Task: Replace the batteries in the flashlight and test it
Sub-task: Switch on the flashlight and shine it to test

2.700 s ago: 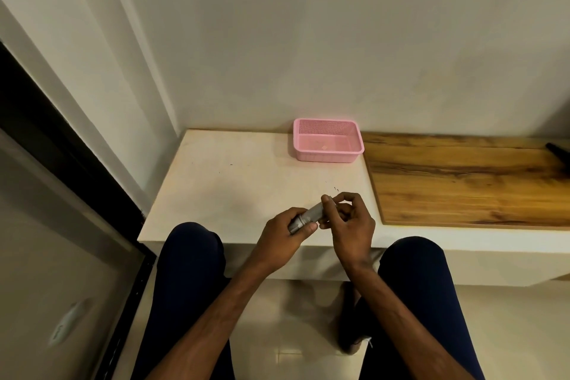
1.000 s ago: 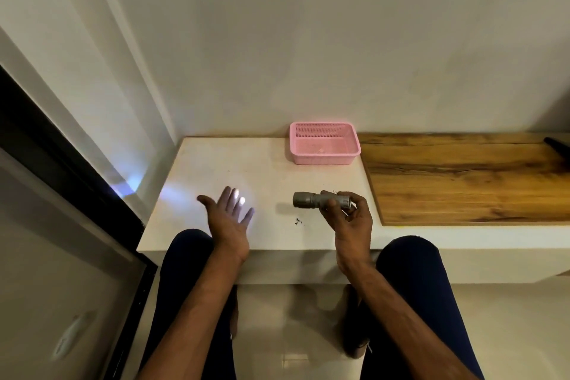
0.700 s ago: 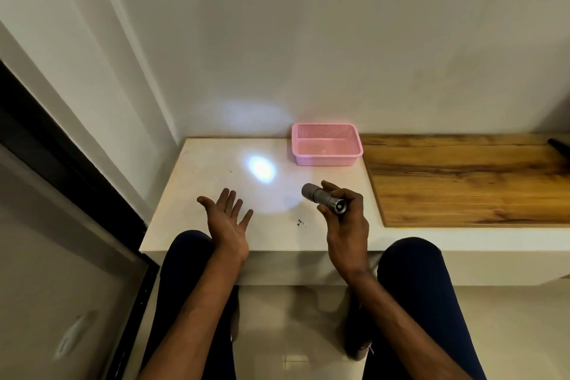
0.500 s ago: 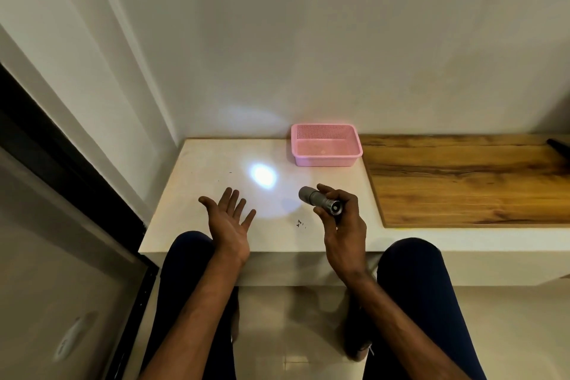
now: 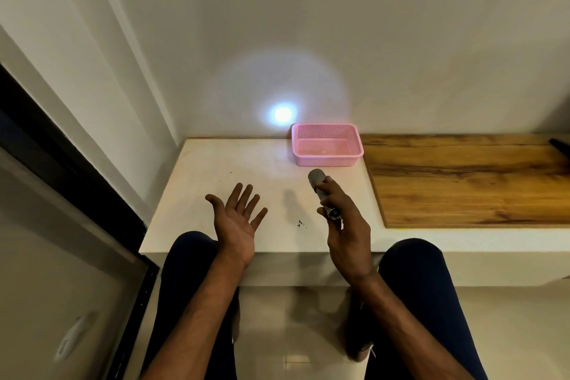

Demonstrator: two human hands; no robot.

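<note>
Over white ledge [image 5: 216,182], right hand [image 5: 347,234] clamped round grey flashlight [image 5: 315,178], head tilted up; beam spot [image 5: 282,114] gone from ledge top to wall [image 5: 401,40] just above pink basket [image 5: 327,161]; left hand [image 5: 237,225] spread, palm up, empty; flashlight evidently working, test nearly done.

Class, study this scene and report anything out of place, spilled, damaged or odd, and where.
Only a few small dark specks lie scattered on the white counter between the left hand and right hand; what they are is unclear. The flashlight looks intact, its light spot on the wall.
</note>
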